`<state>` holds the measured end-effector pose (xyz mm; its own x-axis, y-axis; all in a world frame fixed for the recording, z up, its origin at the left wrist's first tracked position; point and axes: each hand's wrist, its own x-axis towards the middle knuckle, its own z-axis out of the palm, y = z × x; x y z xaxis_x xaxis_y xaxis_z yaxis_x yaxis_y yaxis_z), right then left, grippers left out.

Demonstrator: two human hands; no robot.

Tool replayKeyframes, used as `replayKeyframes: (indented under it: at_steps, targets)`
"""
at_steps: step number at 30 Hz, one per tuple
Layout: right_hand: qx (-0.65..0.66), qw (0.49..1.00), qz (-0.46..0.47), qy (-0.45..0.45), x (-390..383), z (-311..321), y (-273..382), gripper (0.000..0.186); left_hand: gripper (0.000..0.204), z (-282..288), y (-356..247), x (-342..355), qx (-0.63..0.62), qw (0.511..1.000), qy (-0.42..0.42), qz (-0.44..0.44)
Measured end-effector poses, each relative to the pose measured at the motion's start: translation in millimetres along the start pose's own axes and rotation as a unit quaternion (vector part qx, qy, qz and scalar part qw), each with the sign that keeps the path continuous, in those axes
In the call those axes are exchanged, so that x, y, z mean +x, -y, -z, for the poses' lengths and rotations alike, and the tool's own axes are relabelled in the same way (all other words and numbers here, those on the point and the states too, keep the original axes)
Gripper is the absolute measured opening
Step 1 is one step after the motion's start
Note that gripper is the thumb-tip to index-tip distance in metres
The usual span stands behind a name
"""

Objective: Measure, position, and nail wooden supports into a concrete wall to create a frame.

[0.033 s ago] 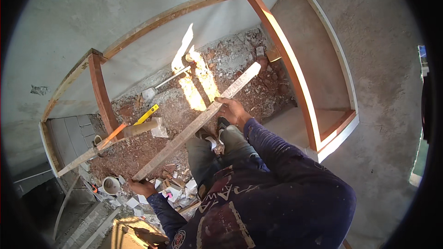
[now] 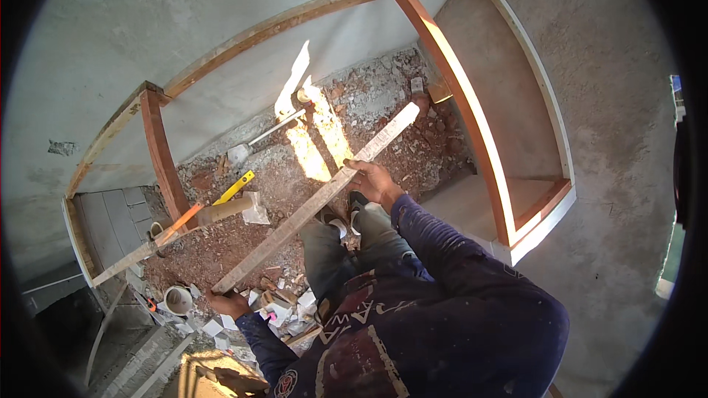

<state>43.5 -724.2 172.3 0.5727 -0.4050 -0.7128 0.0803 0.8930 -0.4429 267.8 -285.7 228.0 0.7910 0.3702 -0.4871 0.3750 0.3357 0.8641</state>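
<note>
A long, worn wooden batten [image 2: 310, 210] slants across the space in front of my body, held off the ground. My left hand [image 2: 230, 302] is at its near, lower-left end, fingers curled under the wood. Further up, my right hand [image 2: 377, 180] grips it from the side, thumb along the upper edge. The batten's far end points to the upper right, free of the hands. Below it, my shoes stand on reddish rubble [image 2: 269, 225].
A timber frame [image 2: 450, 59] surrounds the rubble, with an upright post [image 2: 164, 155] at left. Nearby lie a yellow spirit level [image 2: 234, 187], an orange-handled tool [image 2: 179, 222], a long-handled white tool [image 2: 276, 127], a pale round container [image 2: 177, 299] and broken white tiles [image 2: 214, 326].
</note>
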Motion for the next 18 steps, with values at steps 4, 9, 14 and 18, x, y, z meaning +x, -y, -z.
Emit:
replayKeyframes:
  at_steps: [4,9,14,18]
  targets:
    - [0.024,0.998,0.060,0.012,20,2,5,0.042,0.033,-9,47,44,-0.013,0.999,-0.040,-0.028]
    - [-0.026,0.988,0.153,0.002,67,16,15,0.054,0.028,-36,102,82,0.008,0.998,-0.010,-0.057]
    - [-0.065,0.963,0.256,0.052,135,25,23,0.057,0.025,-44,162,135,-0.083,0.994,0.033,-0.056]
    - [-0.091,0.938,0.320,0.093,171,32,28,0.046,0.031,-61,196,167,-0.117,0.991,0.048,-0.034]
